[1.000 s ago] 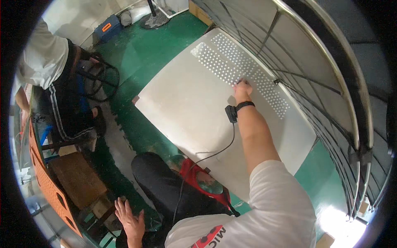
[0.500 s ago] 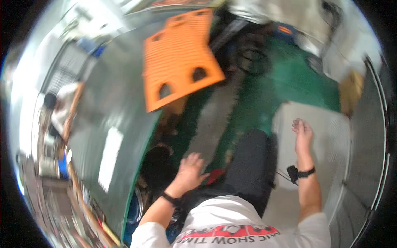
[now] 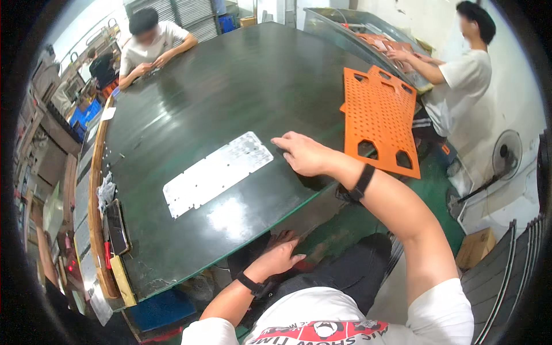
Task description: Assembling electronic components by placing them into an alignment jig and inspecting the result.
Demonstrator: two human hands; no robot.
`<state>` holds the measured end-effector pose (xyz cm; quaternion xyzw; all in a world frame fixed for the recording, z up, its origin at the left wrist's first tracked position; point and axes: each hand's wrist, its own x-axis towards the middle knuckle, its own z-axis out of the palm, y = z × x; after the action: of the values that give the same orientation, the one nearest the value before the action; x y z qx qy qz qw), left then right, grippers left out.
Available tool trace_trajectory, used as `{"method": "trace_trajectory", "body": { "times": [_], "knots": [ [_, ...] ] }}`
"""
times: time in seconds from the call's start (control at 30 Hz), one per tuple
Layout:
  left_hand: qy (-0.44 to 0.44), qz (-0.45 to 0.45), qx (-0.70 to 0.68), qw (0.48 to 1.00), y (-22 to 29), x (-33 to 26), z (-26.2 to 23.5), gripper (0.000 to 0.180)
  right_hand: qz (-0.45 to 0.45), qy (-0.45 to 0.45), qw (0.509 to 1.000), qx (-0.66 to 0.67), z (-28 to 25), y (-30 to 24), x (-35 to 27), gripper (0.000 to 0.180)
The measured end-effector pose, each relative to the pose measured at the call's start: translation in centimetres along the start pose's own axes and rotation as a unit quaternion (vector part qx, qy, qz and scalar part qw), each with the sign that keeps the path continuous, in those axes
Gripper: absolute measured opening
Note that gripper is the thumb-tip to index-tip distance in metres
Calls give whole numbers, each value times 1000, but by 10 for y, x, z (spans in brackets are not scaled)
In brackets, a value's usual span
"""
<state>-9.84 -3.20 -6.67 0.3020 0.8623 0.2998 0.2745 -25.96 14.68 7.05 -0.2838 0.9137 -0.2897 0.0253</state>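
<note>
You are holding your right hand (image 3: 305, 154) just beside the right end of the white sheet (image 3: 215, 177), which is lying flat on the table (image 3: 247, 86), forefinger and thumb standing apart. Your left hand (image 3: 275, 256) is hanging below the table's near edge, its fingers loosely spread.

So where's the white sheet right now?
In the head view, the white sheet lies on the dark table, just left of the right hand.

right hand (image 3: 305, 155) moved beside white sheet (image 3: 217, 173)
</note>
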Motion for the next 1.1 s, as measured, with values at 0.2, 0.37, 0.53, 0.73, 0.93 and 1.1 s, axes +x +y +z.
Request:
{"method": "trace_trajectory", "body": {
  "times": [0.2, 0.37, 0.53, 0.73, 0.93, 1.1],
  "knots": [
    [44, 29, 19, 998, -14, -4, -7, 66, 1, -59, 994, -95, 10, 4, 45, 50],
    [52, 63, -7, 997, -24, 5, 5, 66, -68, -26, 980, -187, 9, 2, 9, 49],
    [42, 94, -13, 995, -23, 13, 1, 63, -86, -26, 968, -235, 4, -22, -65, 46],
    [49, 139, -56, 988, -23, 20, -2, 61, 3, 171, 983, -70, 19, -20, -145, 36],
    [59, 176, -61, 981, -14, 28, -15, 60, 330, 185, 699, 607, 48, -24, -142, 25],
    [88, 179, -68, 978, -3, 25, -26, 60, 323, 192, 702, 605, 35, -33, -121, 25]
  ]
}}
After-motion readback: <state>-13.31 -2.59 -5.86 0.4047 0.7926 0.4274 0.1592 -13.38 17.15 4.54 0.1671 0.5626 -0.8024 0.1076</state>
